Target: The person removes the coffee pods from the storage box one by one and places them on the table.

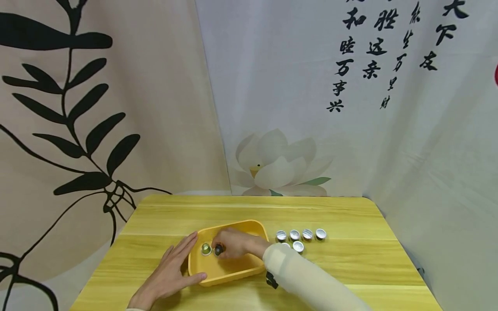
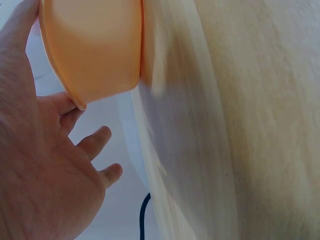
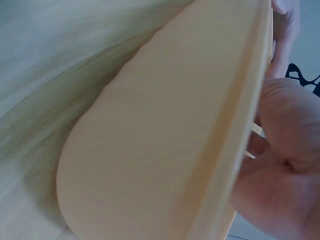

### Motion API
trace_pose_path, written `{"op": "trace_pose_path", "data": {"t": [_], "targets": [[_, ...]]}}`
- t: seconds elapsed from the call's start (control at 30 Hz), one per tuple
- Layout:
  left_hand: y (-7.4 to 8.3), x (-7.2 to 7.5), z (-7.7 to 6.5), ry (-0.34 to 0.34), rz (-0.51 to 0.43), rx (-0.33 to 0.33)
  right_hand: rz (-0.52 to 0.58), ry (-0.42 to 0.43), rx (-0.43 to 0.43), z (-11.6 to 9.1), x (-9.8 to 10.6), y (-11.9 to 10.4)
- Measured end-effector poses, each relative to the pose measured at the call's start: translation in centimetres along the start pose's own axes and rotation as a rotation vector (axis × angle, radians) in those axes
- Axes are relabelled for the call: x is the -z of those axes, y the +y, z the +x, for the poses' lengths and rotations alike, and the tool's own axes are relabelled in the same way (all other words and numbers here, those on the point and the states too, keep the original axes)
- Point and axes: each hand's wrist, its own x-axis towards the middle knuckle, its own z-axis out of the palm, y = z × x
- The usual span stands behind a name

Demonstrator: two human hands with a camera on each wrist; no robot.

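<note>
In the head view a yellow tray (image 1: 229, 276) lies on the table. My left hand (image 1: 173, 270) rests against its left end, fingers extended along the rim and thumb over the near edge. The left wrist view shows this hand (image 2: 55, 145) touching the tray wall (image 2: 95, 50), with two fingers off it. Inside the tray my right hand (image 1: 235, 244) pinches a small dark capsule (image 1: 219, 249), like a coffee capsule. Just left of it stands a green capsule (image 1: 206, 248). The tray wall (image 3: 160, 120) hides the fingertips of my right hand (image 3: 285, 155) in the right wrist view.
Several small capsules with silvery round tops (image 1: 307, 234) stand in two rows right of the tray. My right forearm partly covers one (image 1: 285, 245) in the near row. The wooden table (image 1: 369, 255) ends at a curtain with printed leaves, a flower and writing.
</note>
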Motion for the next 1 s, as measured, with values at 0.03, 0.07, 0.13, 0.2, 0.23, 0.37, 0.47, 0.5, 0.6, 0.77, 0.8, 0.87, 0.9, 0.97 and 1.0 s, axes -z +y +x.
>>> {"op": "trace_pose_path", "data": {"t": [0.03, 0.07, 0.13, 0.2, 0.23, 0.37, 0.47, 0.5, 0.6, 0.77, 0.8, 0.87, 0.9, 0.97, 1.0], "targets": [[0.0, 0.0, 0.0, 0.001, 0.0, 0.0, -0.007, 0.001, 0.007, 0.0, 0.0, 0.0], [0.0, 0.0, 0.0, 0.001, -0.002, 0.0, -0.013, 0.003, 0.012, 0.0, -0.1, 0.0], [0.0, 0.0, 0.0, 0.0, -0.005, 0.0, -0.015, 0.006, 0.015, -0.1, -0.2, 0.0], [0.0, 0.0, 0.1, 0.0, -0.003, 0.001, -0.017, 0.008, 0.008, -0.2, -0.2, -0.1], [0.0, 0.0, 0.1, 0.0, -0.002, 0.002, -0.018, 0.009, 0.001, -0.2, -0.2, -0.2], [0.0, 0.1, 0.0, 0.002, 0.004, -0.005, -0.013, 0.005, -0.01, -0.4, -0.3, -0.3], [0.0, 0.1, 0.0, 0.003, 0.006, -0.01, -0.004, 0.002, -0.003, -0.5, -0.2, -0.2], [0.0, 0.1, 0.0, 0.004, 0.01, -0.013, 0.002, 0.003, -0.001, -0.5, -0.1, -0.1], [0.1, 0.1, -0.1, 0.005, 0.01, -0.01, 0.019, 0.01, 0.013, -0.5, -0.1, 0.5], [0.2, 0.2, 0.0, -0.005, 0.008, 0.003, 0.068, 0.017, -0.014, -0.9, 0.7, 0.8], [0.2, 0.2, 0.0, -0.008, 0.008, 0.009, 0.089, 0.016, -0.03, -1.2, 1.2, 0.4], [0.1, 0.2, 0.0, -0.011, 0.012, 0.012, 0.104, 0.032, -0.044, -1.4, 1.4, 0.5], [0.1, 0.1, 0.0, -0.013, 0.012, 0.016, 0.106, 0.042, -0.043, -1.5, 1.4, 0.5], [0.1, 0.1, 0.0, -0.018, 0.009, 0.023, 0.116, 0.057, -0.04, -1.6, 1.4, 0.7], [0.0, 0.0, 0.0, -0.018, 0.01, 0.023, 0.122, 0.063, -0.037, -1.7, 1.4, 0.8]]}}
